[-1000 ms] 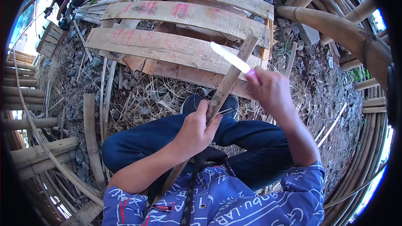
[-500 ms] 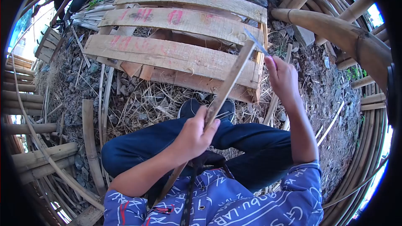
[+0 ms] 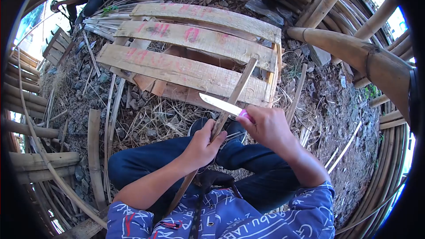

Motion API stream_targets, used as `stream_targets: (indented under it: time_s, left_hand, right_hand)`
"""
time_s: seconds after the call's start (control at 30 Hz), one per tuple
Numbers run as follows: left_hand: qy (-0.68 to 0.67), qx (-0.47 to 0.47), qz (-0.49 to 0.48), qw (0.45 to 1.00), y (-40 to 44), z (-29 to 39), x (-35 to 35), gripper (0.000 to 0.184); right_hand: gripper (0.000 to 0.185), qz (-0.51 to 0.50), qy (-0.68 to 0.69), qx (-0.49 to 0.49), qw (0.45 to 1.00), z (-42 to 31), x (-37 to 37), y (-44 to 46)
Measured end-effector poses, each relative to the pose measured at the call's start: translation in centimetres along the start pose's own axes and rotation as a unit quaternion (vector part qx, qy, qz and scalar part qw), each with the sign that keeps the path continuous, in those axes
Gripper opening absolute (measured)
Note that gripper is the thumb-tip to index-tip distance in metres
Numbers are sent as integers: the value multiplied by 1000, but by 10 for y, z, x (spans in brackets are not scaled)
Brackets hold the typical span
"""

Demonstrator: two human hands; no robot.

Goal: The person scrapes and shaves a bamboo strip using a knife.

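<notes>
My left hand [image 3: 203,145] is wrapped around a bamboo strip [image 3: 240,85], which slants from my lap up toward a wooden crate [image 3: 177,64]. In my right hand [image 3: 268,126] is a knife [image 3: 219,104] with a pink handle. Its blade lies across the strip a little above my left hand and points to the left. Whether the edge bites into the strip cannot be made out. The strip's upper end overlaps the crate's near slats in view.
A thick bamboo pole [image 3: 341,46] juts in from the right. Upright bamboo [image 3: 94,150] stands on the left, and thin strips lie over the rubble ground [image 3: 146,115]. Another person [image 3: 84,0] is at the far upper left, near a small slatted crate [image 3: 57,47].
My right hand has brought the knife down and left along the strip, from near its upper end to just above my left hand. The view has shifted slightly.
</notes>
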State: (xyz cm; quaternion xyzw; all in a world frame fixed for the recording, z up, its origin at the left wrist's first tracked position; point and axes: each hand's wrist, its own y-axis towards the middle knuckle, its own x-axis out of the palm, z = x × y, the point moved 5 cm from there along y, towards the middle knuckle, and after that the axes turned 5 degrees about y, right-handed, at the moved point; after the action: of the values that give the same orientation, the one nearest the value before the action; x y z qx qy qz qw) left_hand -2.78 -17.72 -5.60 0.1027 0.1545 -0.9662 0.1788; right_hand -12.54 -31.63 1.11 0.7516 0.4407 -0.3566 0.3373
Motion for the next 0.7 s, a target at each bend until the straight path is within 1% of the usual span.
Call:
stream_targets:
  time_s: [0.07,0.13,0.2,0.23,0.3,0.33,0.4,0.43,0.5,0.53,0.6,0.63,0.67,0.7]
  left_hand:
    - [-14,-6,-7,1000,0,0,1,21]
    - [-23,-4,-2,1000,0,4,-1,19]
    - [-78,-40,-35,996,-1,7,-1,19]
    - [-77,-41,-35,996,1,3,-2,19]
    - [-56,19,-66,996,4,-1,-1,22]
    - [-56,17,-67,996,5,-1,-2,22]
    - [-182,-49,-108,976,7,-5,1,24]
    - [-182,-51,-109,976,7,-4,0,24]
    - [-253,-168,-152,940,4,-10,3,17]
    - [-251,-170,-154,940,3,-7,2,17]
    - [-315,-214,-182,906,-2,-1,4,21]
    - [-314,-215,-184,906,-3,1,5,21]
    - [-233,-153,-171,945,-2,7,3,21]
    - [-149,-88,-155,973,-1,12,1,21]
  right_hand:
    - [33,3,-13,-15,1000,-3,0,-1]
    - [33,-14,-6,-11,1000,-6,1,-2]
    - [33,-20,4,-20,1000,-8,3,-3]
    - [34,-26,12,-27,999,-9,5,-4]
    - [32,-31,31,-18,999,-7,6,-3]
    - [31,-36,50,-9,998,-6,7,-3]
    - [31,-30,47,-12,998,-5,7,-3]
    - [31,-25,44,-16,999,-5,7,-2]
    - [32,-24,36,-21,999,-4,8,-2]
    - [34,-23,27,-26,999,-3,10,-2]
    - [34,-21,29,-29,999,-1,15,-3]
    - [35,-21,29,-36,999,-1,16,-3]
    - [35,-20,30,-34,999,-1,16,-3]
    - [35,-24,33,-28,999,-1,16,-3]
